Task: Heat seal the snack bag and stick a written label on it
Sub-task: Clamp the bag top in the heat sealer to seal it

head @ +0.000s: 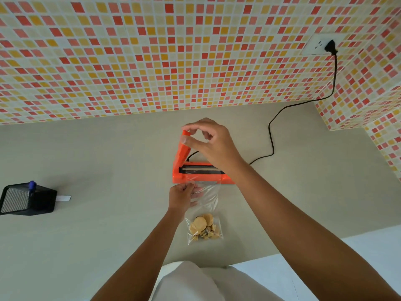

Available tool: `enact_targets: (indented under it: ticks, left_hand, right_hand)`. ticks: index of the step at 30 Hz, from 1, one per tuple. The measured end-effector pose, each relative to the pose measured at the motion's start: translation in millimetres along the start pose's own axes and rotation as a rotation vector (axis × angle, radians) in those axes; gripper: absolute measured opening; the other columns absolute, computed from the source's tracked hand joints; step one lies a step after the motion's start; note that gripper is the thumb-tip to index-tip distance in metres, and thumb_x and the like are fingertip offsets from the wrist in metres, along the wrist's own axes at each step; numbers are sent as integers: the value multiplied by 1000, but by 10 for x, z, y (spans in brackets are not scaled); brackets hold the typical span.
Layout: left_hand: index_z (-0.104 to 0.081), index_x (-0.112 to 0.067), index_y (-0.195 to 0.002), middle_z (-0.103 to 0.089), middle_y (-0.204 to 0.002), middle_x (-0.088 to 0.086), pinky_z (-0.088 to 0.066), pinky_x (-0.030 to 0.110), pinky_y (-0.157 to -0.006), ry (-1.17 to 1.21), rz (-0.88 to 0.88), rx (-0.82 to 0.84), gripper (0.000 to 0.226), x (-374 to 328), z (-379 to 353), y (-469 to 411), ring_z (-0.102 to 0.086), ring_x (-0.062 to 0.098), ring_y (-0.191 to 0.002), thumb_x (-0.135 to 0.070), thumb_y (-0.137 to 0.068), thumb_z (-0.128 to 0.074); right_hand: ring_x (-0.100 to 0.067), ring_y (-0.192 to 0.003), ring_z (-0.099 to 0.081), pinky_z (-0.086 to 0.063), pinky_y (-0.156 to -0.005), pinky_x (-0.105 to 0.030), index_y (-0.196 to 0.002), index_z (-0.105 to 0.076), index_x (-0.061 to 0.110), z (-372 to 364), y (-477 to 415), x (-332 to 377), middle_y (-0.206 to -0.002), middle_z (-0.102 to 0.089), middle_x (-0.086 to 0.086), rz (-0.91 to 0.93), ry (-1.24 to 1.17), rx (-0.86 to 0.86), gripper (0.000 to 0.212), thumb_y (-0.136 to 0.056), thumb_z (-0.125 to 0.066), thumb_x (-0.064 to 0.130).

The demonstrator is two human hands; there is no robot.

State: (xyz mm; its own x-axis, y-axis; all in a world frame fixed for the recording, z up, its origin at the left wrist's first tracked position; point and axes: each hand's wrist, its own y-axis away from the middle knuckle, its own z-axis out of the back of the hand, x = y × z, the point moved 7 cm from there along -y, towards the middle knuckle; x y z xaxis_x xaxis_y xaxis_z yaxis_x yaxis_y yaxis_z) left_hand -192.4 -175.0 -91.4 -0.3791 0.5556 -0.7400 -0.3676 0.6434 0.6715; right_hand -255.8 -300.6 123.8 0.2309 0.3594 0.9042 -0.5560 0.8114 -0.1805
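Observation:
An orange heat sealer (200,177) sits on the beige counter with its lid arm (184,148) raised, the black sealing strip exposed. My right hand (211,144) pinches the tip of the raised arm between thumb and fingers. A clear snack bag (204,213) lies in front of the sealer, biscuits gathered at its near end and its open top lying over the sealer's base. My left hand (184,197) grips the bag's left edge near the top.
A black power cord (303,103) runs from the sealer to a wall socket (323,45) at the upper right. At the far left stands a black mesh pen holder (26,199) with a blue pen (32,186), beside a white label strip (64,198). Tiled walls bound the back and right.

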Motion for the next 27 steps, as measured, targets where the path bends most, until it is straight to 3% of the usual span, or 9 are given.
enact_targets:
  ticks: [6, 11, 13, 18, 21, 23, 25, 27]
  left_hand:
    - [-69, -5, -95, -76, -90, 10, -61, 39, -66, 10, 0, 9, 24, 3, -1, -4, -76, 21, -80, -24, -98, -55]
    - [-70, -4, -98, -77, -91, 11, -62, 43, -69, 3, 0, 8, 23, 11, 6, -23, -76, 20, -78, -23, -98, -56]
    - [-70, -4, -98, -77, -91, 10, -61, 42, -69, 7, 9, 8, 23, 14, 5, -23, -76, 20, -78, -22, -98, -56]
    - [-70, -4, -97, -77, -91, 10, -62, 42, -69, 10, 22, 13, 24, 14, 2, -9, -76, 20, -79, -23, -98, -55]
    - [-70, -5, -96, -77, -89, 9, -61, 40, -67, 4, 13, 12, 23, -5, -2, 3, -76, 18, -78, -23, -98, -55]
    - [-70, -7, -94, -77, -87, 6, -62, 40, -68, 6, 10, 11, 22, -24, -3, 20, -76, 17, -76, -22, -98, -54]
    - [-70, -9, -93, -77, -86, 5, -62, 41, -69, 9, 7, 9, 21, -33, -3, 25, -76, 17, -76, -22, -98, -55]
    - [-70, -8, -94, -77, -88, 6, -62, 41, -68, 8, 1, 9, 21, -31, -1, 18, -76, 18, -77, -22, -98, -55]
  right_hand:
    - [11, -79, -51, -37, -71, -9, -106, -77, 18, -371, -252, 167, -90, -66, 9, 41, 74, 112, 31, -80, -81, 34]
    - [-6, -92, -57, -45, -87, -27, -106, -78, 22, -692, -407, 244, -89, -67, 11, 77, 129, 188, 31, -81, -78, 39]
    - [-10, -92, -57, -44, -86, -28, -112, -76, 20, -822, -445, 285, -91, -67, 9, 102, 155, 255, 31, -85, -75, 36]
    - [-9, -100, -48, -31, -86, -23, -125, -69, 20, -1091, -530, 320, -109, -68, -2, 114, 287, 515, 34, -94, -65, 32]
    - [-4, -94, -50, -31, -82, -17, -131, -64, 23, -1131, -582, 329, -113, -68, -2, 97, 319, 628, 34, -98, -59, 27]
    - [-1, -99, -57, -35, -82, -12, -138, -58, 24, -1106, -563, 293, -130, -66, -2, 50, 310, 691, 37, -101, -54, 25]
    - [-11, -126, -56, -39, -99, -15, -142, -52, 23, -979, -514, 233, -143, -57, -2, -11, 233, 678, 39, -103, -51, 26]
    - [-13, -126, -57, -43, -104, -21, -140, -55, 19, -721, -463, 118, -138, -62, -3, -75, 112, 544, 38, -103, -52, 25]
